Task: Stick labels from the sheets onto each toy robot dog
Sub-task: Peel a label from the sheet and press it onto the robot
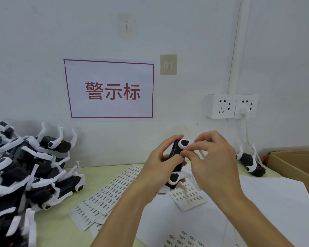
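Our left hand (161, 161) grips a black-and-white toy robot dog (177, 163) above the label sheets (114, 189) on the table (75, 177). Our right hand (212, 157) pinches at its body, fingertips together. A pile of dogs (25, 172) lies far left.

red-bordered sign (108, 89), wall sockets (232, 106), cardboard box (296, 166).

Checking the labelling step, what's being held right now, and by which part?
A toy robot dog, held by its black body in the left hand; the right hand pinches at the body's side.
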